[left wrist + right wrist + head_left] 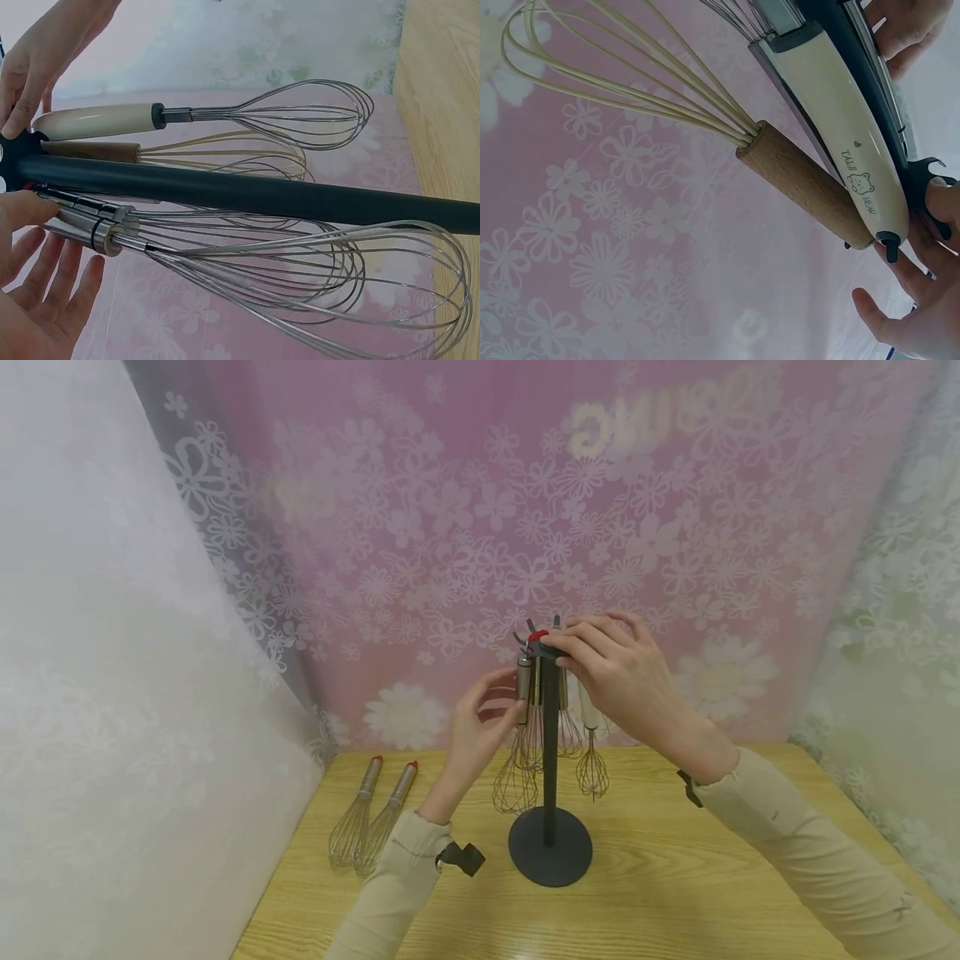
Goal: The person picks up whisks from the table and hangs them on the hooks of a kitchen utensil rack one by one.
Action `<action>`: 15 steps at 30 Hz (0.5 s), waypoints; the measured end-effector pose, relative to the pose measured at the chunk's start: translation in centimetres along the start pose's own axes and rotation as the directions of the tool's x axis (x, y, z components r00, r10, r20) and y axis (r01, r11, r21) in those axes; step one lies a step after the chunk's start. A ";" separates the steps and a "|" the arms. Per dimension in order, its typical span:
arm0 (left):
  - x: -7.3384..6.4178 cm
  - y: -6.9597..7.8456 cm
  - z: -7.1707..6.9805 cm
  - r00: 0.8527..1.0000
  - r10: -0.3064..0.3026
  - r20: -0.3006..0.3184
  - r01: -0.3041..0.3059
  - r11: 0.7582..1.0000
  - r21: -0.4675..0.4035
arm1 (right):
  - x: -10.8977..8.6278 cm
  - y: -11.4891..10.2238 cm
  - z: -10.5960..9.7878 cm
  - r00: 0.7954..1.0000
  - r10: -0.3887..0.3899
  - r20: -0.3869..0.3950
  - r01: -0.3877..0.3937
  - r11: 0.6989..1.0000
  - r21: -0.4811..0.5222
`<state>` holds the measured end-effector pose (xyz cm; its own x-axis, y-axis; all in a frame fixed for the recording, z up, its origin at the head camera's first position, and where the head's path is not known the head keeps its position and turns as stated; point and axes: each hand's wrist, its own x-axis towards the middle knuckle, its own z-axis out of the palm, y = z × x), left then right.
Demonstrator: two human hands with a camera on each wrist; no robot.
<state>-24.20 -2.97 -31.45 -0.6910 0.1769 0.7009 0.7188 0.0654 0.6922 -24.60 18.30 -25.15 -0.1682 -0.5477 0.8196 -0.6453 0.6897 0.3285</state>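
Observation:
A dark hanging utensil stand (550, 752) with a round base holds several whisks from the hooks around its top. My left hand (483, 722) is at the stand's left side, its thumb and fingers pinching the steel handle of a metal whisk (105, 234). My right hand (618, 664) grips the hooked top of the stand, thumb on the plate and fingers behind it. Beside the right hand hang a cream-handled whisk (840, 127) and a wooden-handled whisk (802, 180). Another steel whisk handle hangs behind the pinched one, partly hidden by it.
Two metal whisks with red ends, a left one (360, 818) and a right one (390, 818), lie on the wooden table (660, 877) to the left. A pink floral curtain (480, 552) hangs behind, with a white sheet (150, 693) along the left side.

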 end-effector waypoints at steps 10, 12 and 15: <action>-0.1 -0.1 -0.8 0.999 -0.021 -0.039 0.021 1.000 0.013 | 0.2 -0.2 -0.1 1.000 0.007 0.003 -0.007 1.000 -0.019; -0.2 -0.3 -1.0 0.998 -0.027 -0.050 0.028 1.000 0.012 | 0.2 -0.3 -0.1 1.000 0.010 0.007 -0.010 1.000 -0.022; -0.3 -0.8 -1.5 0.998 -0.032 -0.056 0.032 0.999 0.013 | 0.2 -0.2 0.0 1.000 0.016 0.003 -0.016 1.000 -0.011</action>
<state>-24.67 -4.50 -31.99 -0.7167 0.1198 0.6871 0.6969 0.0837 0.7123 -24.50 18.01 -25.06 -0.1805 -0.5383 0.8232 -0.6343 0.7034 0.3208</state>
